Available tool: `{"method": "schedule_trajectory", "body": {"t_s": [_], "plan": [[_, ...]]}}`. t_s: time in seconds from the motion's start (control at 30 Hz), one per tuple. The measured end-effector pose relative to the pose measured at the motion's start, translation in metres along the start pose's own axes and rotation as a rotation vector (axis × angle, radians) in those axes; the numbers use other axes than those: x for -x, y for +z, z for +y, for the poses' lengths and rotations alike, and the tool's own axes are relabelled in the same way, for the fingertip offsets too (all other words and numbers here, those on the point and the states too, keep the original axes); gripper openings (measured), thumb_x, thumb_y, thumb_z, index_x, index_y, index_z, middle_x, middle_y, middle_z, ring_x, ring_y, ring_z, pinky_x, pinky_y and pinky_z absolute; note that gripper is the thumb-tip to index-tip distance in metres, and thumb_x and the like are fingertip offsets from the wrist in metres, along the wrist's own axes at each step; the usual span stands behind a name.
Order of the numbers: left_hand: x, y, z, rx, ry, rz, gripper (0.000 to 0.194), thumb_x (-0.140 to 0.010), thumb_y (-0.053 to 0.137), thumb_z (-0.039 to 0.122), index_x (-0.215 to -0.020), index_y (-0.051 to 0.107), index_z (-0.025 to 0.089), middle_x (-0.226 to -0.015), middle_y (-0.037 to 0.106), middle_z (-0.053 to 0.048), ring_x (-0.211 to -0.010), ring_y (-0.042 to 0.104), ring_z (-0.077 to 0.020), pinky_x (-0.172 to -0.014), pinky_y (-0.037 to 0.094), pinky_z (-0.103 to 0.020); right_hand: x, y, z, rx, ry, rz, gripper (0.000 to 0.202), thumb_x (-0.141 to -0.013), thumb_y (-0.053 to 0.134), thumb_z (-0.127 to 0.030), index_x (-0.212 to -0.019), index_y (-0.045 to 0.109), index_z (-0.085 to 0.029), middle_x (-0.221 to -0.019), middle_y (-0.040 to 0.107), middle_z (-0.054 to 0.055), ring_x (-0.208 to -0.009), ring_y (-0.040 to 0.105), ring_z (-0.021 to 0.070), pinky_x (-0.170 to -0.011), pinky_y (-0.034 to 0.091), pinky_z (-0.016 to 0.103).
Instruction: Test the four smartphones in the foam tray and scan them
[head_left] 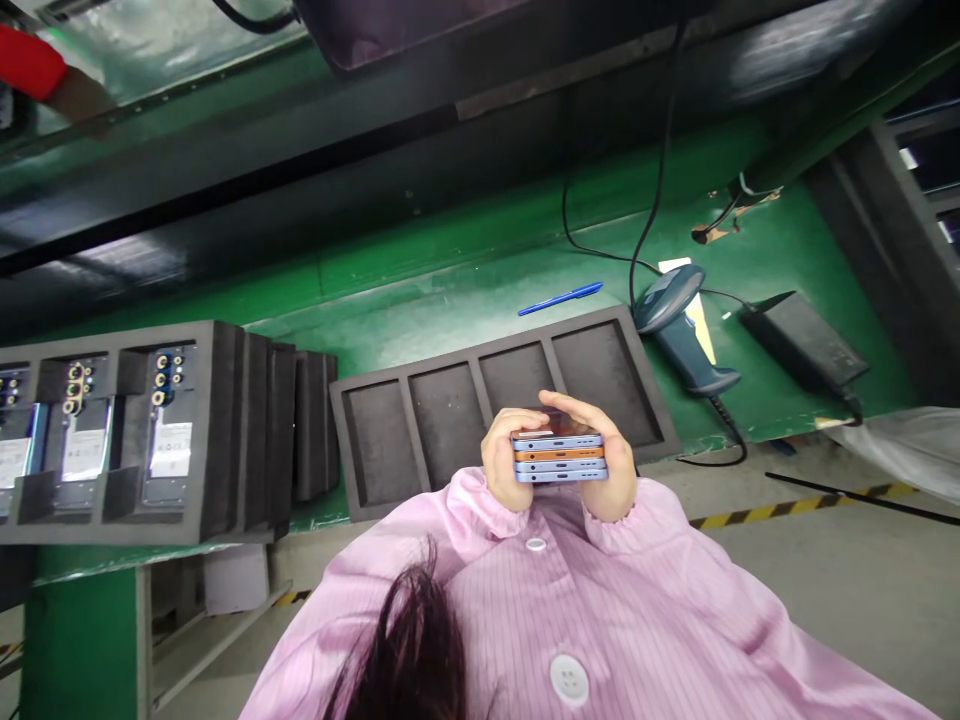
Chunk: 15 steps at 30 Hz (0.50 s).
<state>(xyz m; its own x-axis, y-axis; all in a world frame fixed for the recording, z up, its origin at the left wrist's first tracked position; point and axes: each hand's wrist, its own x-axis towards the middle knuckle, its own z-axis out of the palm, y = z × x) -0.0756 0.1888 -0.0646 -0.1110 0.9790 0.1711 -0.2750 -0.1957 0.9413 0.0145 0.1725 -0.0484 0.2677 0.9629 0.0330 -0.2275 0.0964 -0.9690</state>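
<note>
Close to my chest, a stack of several smartphones (559,465) lies flat between my two hands, bottom edges with the charging ports towards me. One phone in the stack is orange, the others pale blue. My left hand (508,455) is wrapped round the stack's left side. The right side is gripped by my right hand (611,460), with its fingers reaching over the far end. Just beyond, a dark foam tray (442,425) with bare compartments rests on the green bench, partly hidden by my hands.
At left, stacked foam trays (217,440) hold several phones (171,425) with labels. A blue pen (560,299) lies behind the bare tray. To its right are a barcode scanner (686,335) with its cable and a black power adapter (806,340). A dark shelf overhangs the bench.
</note>
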Motion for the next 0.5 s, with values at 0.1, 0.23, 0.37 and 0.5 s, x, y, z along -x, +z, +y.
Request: {"method": "schedule_trajectory", "body": {"t_s": [0.1,0.23,0.37,0.5], "plan": [[-0.0032,0.0004,0.0012,-0.011,-0.027,-0.008,0.04,-0.088,0.027,0.036,-0.083,0.063,0.018,-0.083,0.064,-0.007,-0.081,0.06,-0.0207,-0.073,0.047,-0.037,-0.0038,0.0014,-0.0012,0.004,0.013,0.01,0.05,-0.087,0.028,-0.051,-0.107,0.064,-0.022,-0.112,0.063,0.006,-0.101,0.058,0.026,-0.079,0.049,0.04],[-0.0037,-0.0003,0.0014,-0.002,-0.038,-0.023,0.041,-0.088,0.027,0.035,-0.084,0.063,0.018,-0.083,0.064,-0.007,-0.08,0.059,-0.0202,-0.072,0.047,-0.037,-0.0044,0.0014,-0.0018,-0.007,0.019,0.009,0.05,-0.087,0.029,-0.051,-0.107,0.064,-0.022,-0.112,0.063,0.006,-0.101,0.058,0.0264,-0.078,0.049,0.04],[-0.0008,-0.0013,-0.0003,0.002,-0.007,-0.016,0.04,-0.087,0.028,0.035,-0.084,0.064,0.018,-0.083,0.064,-0.007,-0.079,0.059,-0.0203,-0.072,0.047,-0.038,-0.0013,0.0012,-0.0035,-0.022,0.0,0.002,0.048,-0.087,0.03,-0.05,-0.106,0.064,-0.022,-0.112,0.064,0.005,-0.105,0.057,0.0264,-0.084,0.047,0.041],[0.0012,-0.0016,-0.0005,-0.028,0.012,-0.021,0.04,-0.087,0.028,0.036,-0.083,0.063,0.019,-0.081,0.065,-0.006,-0.079,0.059,-0.0204,-0.074,0.046,-0.038,0.0003,0.0018,-0.0038,-0.025,-0.014,0.002,0.047,-0.087,0.031,-0.05,-0.104,0.064,-0.022,-0.111,0.064,0.005,-0.105,0.057,0.0261,-0.089,0.046,0.043]]}}
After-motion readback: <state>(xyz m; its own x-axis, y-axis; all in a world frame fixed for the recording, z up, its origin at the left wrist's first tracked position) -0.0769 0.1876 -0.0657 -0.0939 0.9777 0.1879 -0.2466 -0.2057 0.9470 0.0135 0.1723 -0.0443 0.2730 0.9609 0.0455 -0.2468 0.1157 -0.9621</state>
